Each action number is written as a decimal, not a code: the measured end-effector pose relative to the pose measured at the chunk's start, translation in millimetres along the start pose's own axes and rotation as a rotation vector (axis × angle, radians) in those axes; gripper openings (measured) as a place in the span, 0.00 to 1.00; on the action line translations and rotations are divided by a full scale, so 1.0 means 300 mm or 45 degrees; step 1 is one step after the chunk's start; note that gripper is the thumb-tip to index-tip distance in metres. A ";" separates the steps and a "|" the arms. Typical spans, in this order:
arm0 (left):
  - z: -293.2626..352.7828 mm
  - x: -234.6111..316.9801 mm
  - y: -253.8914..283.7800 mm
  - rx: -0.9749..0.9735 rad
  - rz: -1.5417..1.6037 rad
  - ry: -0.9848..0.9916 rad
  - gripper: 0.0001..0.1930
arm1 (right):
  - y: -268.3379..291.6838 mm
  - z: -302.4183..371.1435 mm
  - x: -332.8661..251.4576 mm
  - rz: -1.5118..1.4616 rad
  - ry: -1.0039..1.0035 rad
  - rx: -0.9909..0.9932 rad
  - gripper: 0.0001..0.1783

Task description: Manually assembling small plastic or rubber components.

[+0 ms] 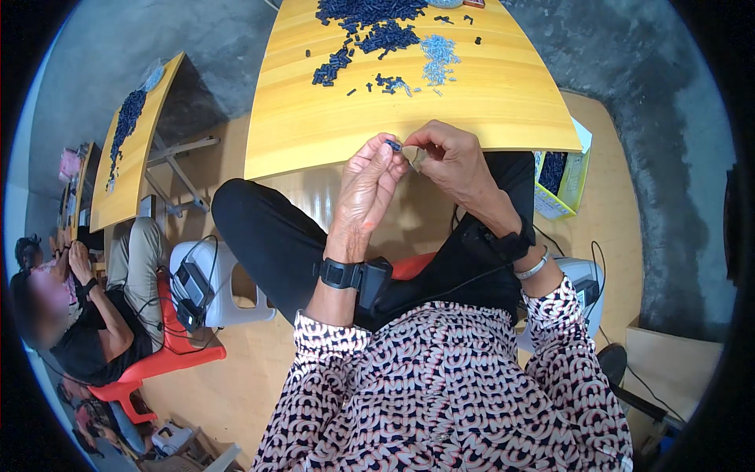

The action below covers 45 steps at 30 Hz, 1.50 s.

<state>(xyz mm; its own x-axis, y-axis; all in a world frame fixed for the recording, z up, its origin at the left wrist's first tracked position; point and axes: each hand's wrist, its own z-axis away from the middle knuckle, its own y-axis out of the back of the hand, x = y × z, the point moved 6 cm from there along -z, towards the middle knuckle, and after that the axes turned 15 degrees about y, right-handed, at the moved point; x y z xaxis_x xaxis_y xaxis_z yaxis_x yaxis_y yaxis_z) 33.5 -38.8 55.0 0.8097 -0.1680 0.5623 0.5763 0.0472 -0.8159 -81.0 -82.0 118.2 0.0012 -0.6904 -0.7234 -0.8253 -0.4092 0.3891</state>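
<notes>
Just past the near edge of the yellow wooden table, my two hands meet above my lap. My left hand pinches a small dark blue plastic piece between thumb and fingertips. Close against it, my right hand is closed in a pinch, with something pale beige at its thumb. Whatever its fingertips grip is too small to make out. Farther up the table lie a heap of dark blue plastic pieces and a pile of small clear pieces.
A yellow box holding dark pieces stands beside the table's right corner. To the left is another table with similar pieces and a seated person. Stools, including a white one, and black cables flank me.
</notes>
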 end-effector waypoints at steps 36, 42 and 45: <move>0.005 -0.021 0.014 0.204 -0.081 -0.096 0.09 | -0.031 0.053 -0.040 0.468 0.417 0.294 0.11; 0.006 -0.032 0.013 0.180 0.106 -0.008 0.08 | -0.034 0.056 -0.055 0.410 0.514 0.347 0.13; 0.005 -0.038 0.007 0.166 0.166 0.032 0.09 | -0.034 0.061 -0.052 0.387 0.494 0.367 0.14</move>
<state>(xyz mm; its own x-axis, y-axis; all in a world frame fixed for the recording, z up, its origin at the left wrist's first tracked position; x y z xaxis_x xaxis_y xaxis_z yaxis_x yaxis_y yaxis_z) 25.9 -35.3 47.0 0.8765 -0.1766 0.4478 0.4772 0.1972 -0.8564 -82.9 -56.1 114.9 -0.0983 -0.9425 -0.3195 -0.9416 -0.0158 0.3364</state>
